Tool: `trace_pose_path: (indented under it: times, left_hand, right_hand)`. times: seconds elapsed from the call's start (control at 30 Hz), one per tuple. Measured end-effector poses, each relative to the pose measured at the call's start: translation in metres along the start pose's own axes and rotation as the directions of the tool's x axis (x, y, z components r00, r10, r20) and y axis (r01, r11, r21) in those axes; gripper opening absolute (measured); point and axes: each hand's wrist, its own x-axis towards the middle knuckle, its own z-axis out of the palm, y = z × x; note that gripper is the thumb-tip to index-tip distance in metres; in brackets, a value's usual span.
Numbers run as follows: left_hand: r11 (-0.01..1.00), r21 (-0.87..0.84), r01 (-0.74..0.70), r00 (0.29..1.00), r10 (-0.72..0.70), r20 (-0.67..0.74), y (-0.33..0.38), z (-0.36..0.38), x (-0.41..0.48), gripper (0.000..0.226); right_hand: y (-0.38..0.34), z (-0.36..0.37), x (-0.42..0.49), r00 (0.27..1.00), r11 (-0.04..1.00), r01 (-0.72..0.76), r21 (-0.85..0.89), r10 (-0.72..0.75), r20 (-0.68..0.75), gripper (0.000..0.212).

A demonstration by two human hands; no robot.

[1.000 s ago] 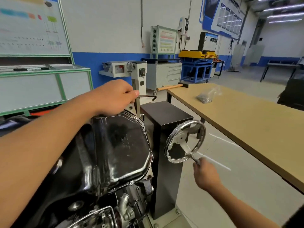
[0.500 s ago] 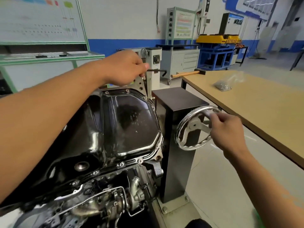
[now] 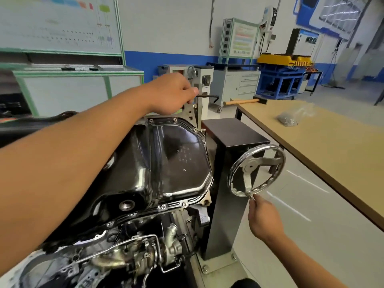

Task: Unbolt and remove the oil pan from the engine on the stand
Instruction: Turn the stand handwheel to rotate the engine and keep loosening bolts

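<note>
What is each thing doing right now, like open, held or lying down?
Oil pan: bolted on the engine, tilted.
Hex key: gripped by left hand.
Handwheel: handle at bottom, held by right hand.
Hammer: lying on the table.
Plastic bag: lying on the table.

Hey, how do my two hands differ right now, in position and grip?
The left hand grips a black L-shaped key above the oil pan; the right hand pinches the handwheel by its handle, low beside the stand. The left hand is reached out over the engine; the right hand is off to its side. Both hold something.
</note>
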Motion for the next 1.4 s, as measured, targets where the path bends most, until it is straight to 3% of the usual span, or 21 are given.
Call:
trace_pose_path:
  times: [0.13, 0.23, 0.3, 0.4, 0.47, 0.53, 0.6, 0.67, 0.83, 1.0, 1.1, 1.3, 1.4]
  left_hand:
    - [0.999, -0.017, -0.05, 0.998, 0.051, 0.032, 0.003, 0.002, -0.008, 0.05]
    - [0.993, -0.092, -0.073, 0.995, 0.066, -0.073, 0.002, 0.0, -0.015, 0.045]
    - [0.987, -0.137, -0.088, 0.987, 0.068, -0.142, 0.004, 0.002, -0.021, 0.043]
    - [0.976, -0.187, -0.109, 0.981, 0.076, -0.177, 0.014, 0.006, -0.031, 0.037]
    - [0.945, -0.295, -0.141, 0.973, 0.078, -0.215, 0.02, 0.002, -0.044, 0.031]
    - [0.865, -0.435, -0.248, 0.949, 0.126, -0.289, 0.024, -0.004, -0.072, 0.028]
    - [0.816, -0.445, -0.369, 0.898, 0.189, -0.399, 0.026, -0.003, -0.113, 0.026]
    - [0.786, -0.476, -0.394, 0.872, 0.158, -0.463, 0.025, 0.007, -0.16, 0.022]
    - [0.794, -0.535, -0.288, 0.878, -0.004, -0.478, 0.011, 0.034, -0.26, 0.017]
    - [0.838, -0.518, -0.172, 0.867, -0.121, -0.483, -0.028, 0.058, -0.327, 0.017]
    - [0.844, -0.524, -0.115, 0.855, -0.184, -0.484, -0.05, 0.076, -0.352, 0.017]
    - [0.865, -0.503, 0.003, 0.845, -0.271, -0.461, -0.089, 0.095, -0.383, 0.024]
    - [0.834, -0.548, 0.063, 0.818, -0.358, -0.451, -0.111, 0.094, -0.403, 0.032]
  right_hand:
    - [-0.006, 0.0, 0.002, 1.0, 1.0, -0.027, 0.015, 0.027, 0.012, 0.022]
    - [-0.008, -0.01, 0.005, 0.988, 0.997, -0.074, -0.005, 0.074, 0.135, 0.021]
    - [-0.014, -0.02, 0.0, 0.97, 0.992, -0.094, -0.083, 0.11, 0.215, 0.033]
    - [-0.031, -0.036, -0.035, 0.985, 0.969, -0.115, -0.219, 0.14, 0.105, 0.052]
    - [-0.048, -0.046, -0.068, 0.998, 0.995, -0.059, -0.08, 0.061, 0.018, 0.055]
    - [-0.07, -0.059, -0.098, 0.999, 0.986, 0.043, 0.163, -0.04, -0.025, 0.043]
    - [-0.103, -0.075, -0.123, 0.992, 0.905, 0.124, 0.406, -0.114, -0.047, 0.013]
    - [-0.14, -0.085, -0.14, 0.974, 0.771, 0.215, 0.6, -0.215, -0.072, 0.022]
    - [-0.23, -0.086, -0.164, 0.865, 0.438, 0.371, 0.819, -0.485, -0.133, 0.033]
    - [-0.264, -0.055, -0.197, 0.784, 0.282, 0.311, 0.907, -0.616, -0.077, 0.018]
    - [-0.275, -0.031, -0.215, 0.762, 0.268, 0.223, 0.937, -0.647, 0.003, 0.023]
    - [-0.305, 0.011, -0.236, 0.793, 0.305, 0.245, 0.92, -0.609, -0.009, 0.026]
    - [-0.327, 0.035, -0.249, 0.802, 0.303, 0.148, 0.941, -0.593, 0.065, 0.033]
